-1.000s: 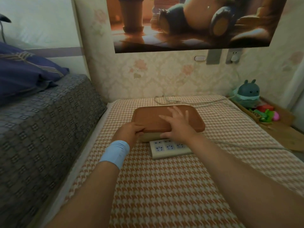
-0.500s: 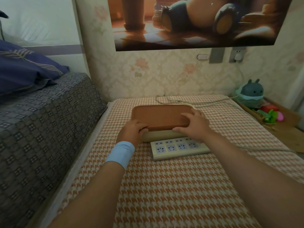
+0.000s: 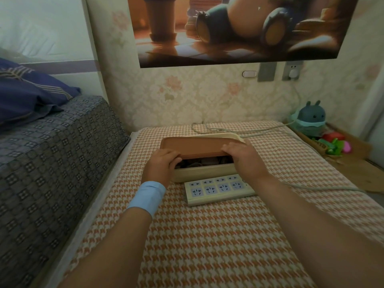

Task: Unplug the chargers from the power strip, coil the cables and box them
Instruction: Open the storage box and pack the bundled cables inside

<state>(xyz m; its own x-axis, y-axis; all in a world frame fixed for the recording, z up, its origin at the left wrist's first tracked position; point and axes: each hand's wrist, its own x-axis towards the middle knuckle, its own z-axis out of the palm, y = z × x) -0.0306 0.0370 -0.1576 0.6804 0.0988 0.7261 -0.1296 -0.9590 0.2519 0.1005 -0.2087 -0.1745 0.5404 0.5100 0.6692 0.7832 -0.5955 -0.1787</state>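
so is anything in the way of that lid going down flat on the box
Nothing visible on the rim of the box. The lid is tilted, near edge raised, gripped by the left hand and right hand. Dark cables show in the gap, seemingly below the rim.

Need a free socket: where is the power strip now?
Head view, centre: the power strip lies flat on the houndstooth cloth, directly in front of the cream box, just below the right hand.

Matt brown lid [image 3: 193,145], woven houndstooth cloth [image 3: 218,235].
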